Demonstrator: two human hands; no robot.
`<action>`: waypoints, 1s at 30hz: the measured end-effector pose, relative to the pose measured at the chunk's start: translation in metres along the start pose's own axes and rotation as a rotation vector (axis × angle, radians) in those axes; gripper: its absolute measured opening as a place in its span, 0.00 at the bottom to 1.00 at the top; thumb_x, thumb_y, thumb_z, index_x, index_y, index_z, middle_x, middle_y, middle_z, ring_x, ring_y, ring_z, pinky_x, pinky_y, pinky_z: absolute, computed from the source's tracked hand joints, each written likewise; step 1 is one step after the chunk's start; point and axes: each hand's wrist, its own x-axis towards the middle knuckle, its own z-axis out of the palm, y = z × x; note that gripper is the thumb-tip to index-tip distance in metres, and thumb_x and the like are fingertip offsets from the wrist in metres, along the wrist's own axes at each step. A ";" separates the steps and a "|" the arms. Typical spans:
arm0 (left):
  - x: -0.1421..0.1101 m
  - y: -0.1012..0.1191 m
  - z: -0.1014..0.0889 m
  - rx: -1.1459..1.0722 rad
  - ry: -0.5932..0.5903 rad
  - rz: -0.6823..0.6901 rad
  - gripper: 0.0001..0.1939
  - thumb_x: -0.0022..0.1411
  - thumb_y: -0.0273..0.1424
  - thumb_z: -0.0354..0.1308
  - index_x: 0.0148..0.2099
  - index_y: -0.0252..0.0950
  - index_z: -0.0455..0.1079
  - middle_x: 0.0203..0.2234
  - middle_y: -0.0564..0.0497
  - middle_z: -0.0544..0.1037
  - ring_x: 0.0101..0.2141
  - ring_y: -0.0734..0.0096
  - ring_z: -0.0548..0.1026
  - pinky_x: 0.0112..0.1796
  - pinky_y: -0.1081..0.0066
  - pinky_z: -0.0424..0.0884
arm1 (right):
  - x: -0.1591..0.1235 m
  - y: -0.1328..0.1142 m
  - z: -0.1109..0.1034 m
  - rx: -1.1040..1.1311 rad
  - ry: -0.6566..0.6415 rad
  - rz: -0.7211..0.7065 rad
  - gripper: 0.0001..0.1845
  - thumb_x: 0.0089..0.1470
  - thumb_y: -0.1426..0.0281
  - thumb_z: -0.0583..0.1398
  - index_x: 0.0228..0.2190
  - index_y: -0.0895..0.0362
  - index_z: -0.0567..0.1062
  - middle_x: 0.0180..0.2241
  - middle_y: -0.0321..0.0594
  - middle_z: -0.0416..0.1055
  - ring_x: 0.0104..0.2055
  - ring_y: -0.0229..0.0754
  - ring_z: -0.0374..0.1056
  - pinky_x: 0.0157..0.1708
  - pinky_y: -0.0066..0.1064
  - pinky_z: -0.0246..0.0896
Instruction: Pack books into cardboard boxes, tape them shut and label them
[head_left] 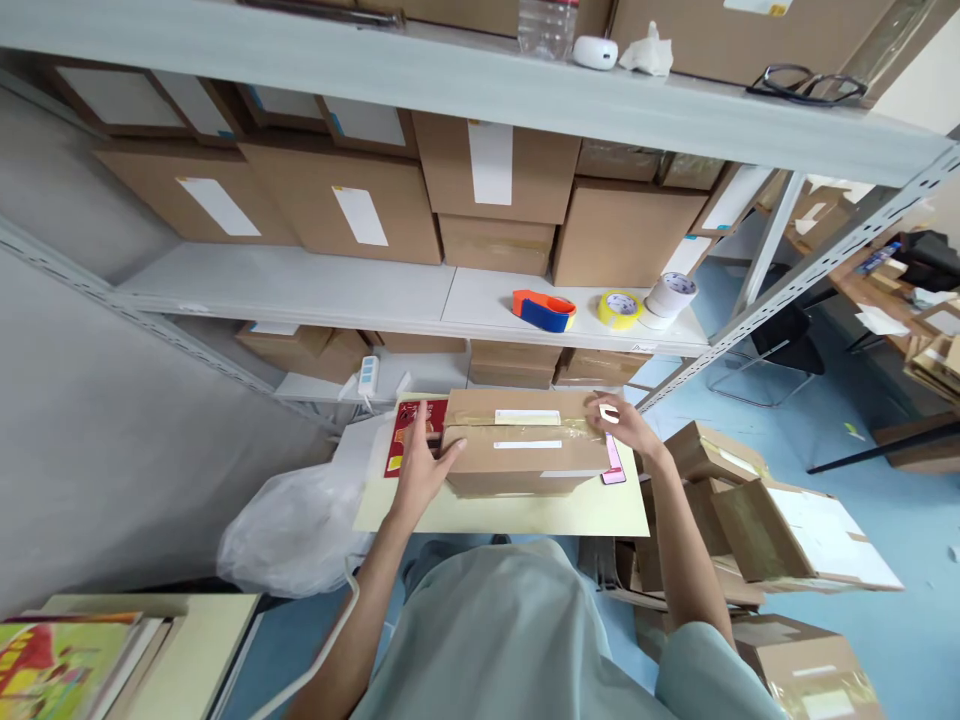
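Observation:
A taped brown cardboard box (525, 450) with white labels lies on a pale yellow board (517, 510) in front of me. My left hand (421, 462) rests flat against the box's left end, fingers stretched out. My right hand (622, 422) is at the box's right top corner, fingers closed on a small white object that I cannot make out. A pink strip (614, 465) lies by the box's right end. A red printed sheet (405, 440) lies under my left hand.
Shelves ahead hold several cardboard boxes. An orange-blue tape dispenser (544, 310), a yellow tape roll (620, 308) and a white tape roll (670, 296) sit on the middle shelf. A plastic bag (292, 535) lies left; open cartons (780, 540) right.

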 end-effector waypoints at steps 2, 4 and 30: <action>0.004 0.003 -0.002 0.045 -0.074 0.104 0.38 0.68 0.50 0.67 0.74 0.43 0.68 0.72 0.35 0.67 0.63 0.47 0.77 0.56 0.51 0.81 | -0.009 0.007 0.010 0.053 -0.002 0.010 0.25 0.56 0.46 0.70 0.46 0.50 0.83 0.60 0.47 0.79 0.65 0.57 0.73 0.64 0.52 0.69; 0.007 0.005 -0.003 0.100 -0.117 0.183 0.27 0.72 0.49 0.63 0.67 0.44 0.76 0.71 0.39 0.71 0.69 0.47 0.72 0.67 0.47 0.72 | -0.017 0.014 0.022 0.106 0.039 0.013 0.27 0.59 0.44 0.67 0.49 0.50 0.81 0.61 0.49 0.78 0.68 0.57 0.71 0.63 0.50 0.71; 0.027 0.013 0.000 0.016 -0.062 0.084 0.12 0.72 0.44 0.63 0.45 0.42 0.79 0.51 0.42 0.77 0.55 0.52 0.79 0.56 0.54 0.78 | -0.051 -0.025 0.067 -0.213 0.391 0.225 0.35 0.66 0.44 0.62 0.63 0.54 0.78 0.57 0.51 0.81 0.55 0.55 0.77 0.56 0.45 0.75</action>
